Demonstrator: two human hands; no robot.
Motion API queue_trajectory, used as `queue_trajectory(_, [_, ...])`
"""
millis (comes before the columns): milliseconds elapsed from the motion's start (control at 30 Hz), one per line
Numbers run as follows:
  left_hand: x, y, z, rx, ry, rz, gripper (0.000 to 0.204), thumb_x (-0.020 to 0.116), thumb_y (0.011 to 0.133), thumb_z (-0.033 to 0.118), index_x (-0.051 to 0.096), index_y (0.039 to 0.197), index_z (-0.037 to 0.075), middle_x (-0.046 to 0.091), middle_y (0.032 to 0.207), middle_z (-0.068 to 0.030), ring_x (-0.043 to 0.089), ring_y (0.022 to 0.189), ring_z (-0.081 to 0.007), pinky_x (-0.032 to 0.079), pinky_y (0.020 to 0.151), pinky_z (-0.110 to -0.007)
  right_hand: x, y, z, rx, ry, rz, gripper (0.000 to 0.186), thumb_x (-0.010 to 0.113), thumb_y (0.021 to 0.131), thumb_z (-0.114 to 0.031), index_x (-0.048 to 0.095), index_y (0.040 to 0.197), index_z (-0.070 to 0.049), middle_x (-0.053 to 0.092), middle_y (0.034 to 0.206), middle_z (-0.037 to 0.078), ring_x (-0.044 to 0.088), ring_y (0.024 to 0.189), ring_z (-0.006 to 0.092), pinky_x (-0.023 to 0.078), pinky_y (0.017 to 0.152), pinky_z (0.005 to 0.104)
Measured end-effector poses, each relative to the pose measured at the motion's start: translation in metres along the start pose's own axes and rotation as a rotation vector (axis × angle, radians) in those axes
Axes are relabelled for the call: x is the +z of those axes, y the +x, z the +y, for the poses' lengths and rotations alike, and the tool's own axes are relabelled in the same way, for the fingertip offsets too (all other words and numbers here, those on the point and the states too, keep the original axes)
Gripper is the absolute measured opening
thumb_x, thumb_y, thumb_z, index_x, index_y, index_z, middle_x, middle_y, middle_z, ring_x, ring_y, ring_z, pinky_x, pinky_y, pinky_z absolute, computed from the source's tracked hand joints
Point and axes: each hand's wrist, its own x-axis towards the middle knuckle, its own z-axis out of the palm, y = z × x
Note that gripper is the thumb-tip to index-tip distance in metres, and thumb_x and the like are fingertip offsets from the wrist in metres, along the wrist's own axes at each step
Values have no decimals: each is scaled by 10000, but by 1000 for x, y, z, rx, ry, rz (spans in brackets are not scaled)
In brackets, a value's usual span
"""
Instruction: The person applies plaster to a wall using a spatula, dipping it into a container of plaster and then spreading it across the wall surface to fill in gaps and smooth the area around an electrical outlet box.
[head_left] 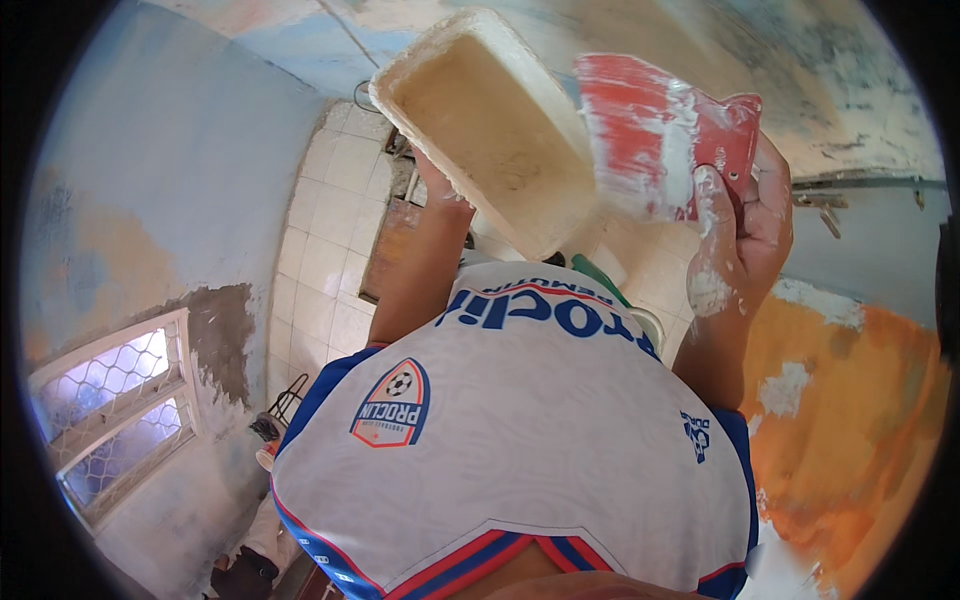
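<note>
My left hand (434, 182) grips a long, pale plastic tub (537, 78) by its left side, mostly hidden beneath it. White paste crusts the tub's rim, and its inside looks beige and murky; I cannot tell how much it holds. In my right hand (748, 235) is a red putty spreader (640, 125), held up beside the tub's right edge, thumb on its near face. White filler is smeared across the blade, and more of it coats my right thumb and wrist. The spreader and the tub appear slightly apart or just meeting; I cannot tell which.
A patchy blue wall (180, 130) rises at left, with a grilled window (120, 400) lower down. White floor tiles (325, 215) and a brown wooden piece (392, 245) lie below. An orange wall with white patches (840, 420) stands at right.
</note>
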Motion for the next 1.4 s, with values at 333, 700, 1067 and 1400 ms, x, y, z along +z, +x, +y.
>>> queue_trajectory(333, [-50, 36, 128, 239, 345, -70, 847, 637, 870, 632, 409, 1446, 56, 562, 1341, -112, 570, 1216, -265, 490, 1020, -438, 141, 25, 27, 84, -336, -453, 468, 581, 870, 5, 593, 1338, 7, 724, 1031, 169, 646, 772, 144, 519, 738, 271])
queue_trajectory(700, [-117, 72, 190, 53, 439, -6, 649, 530, 976, 545, 439, 1404, 65, 575, 1276, -109, 560, 1216, -278, 454, 1056, -433, 228, 40, 89, 458, 17, -355, 425, 585, 894, 3, 613, 1318, 21, 722, 1007, 95, 656, 812, 99, 552, 702, 243])
queue_trajectory(1067, [-122, 72, 224, -27, 485, -115, 618, 558, 988, 480, 463, 1391, 21, 602, 1271, -118, 603, 1164, -253, 489, 1018, -424, 249, 29, 111, 516, 339, -234, 435, 666, 874, -75, 609, 1283, 65, 716, 1051, 113, 706, 845, 144, 584, 768, 258])
queue_trajectory(1400, [-123, 67, 247, -40, 484, -92, 617, 710, 910, 300, 418, 1392, 49, 612, 1237, -115, 638, 1106, -250, 558, 916, -406, 262, 32, 115, 509, 436, -248, 407, 644, 880, -32, 620, 1275, 66, 719, 1070, 133, 714, 876, 161, 591, 816, 279])
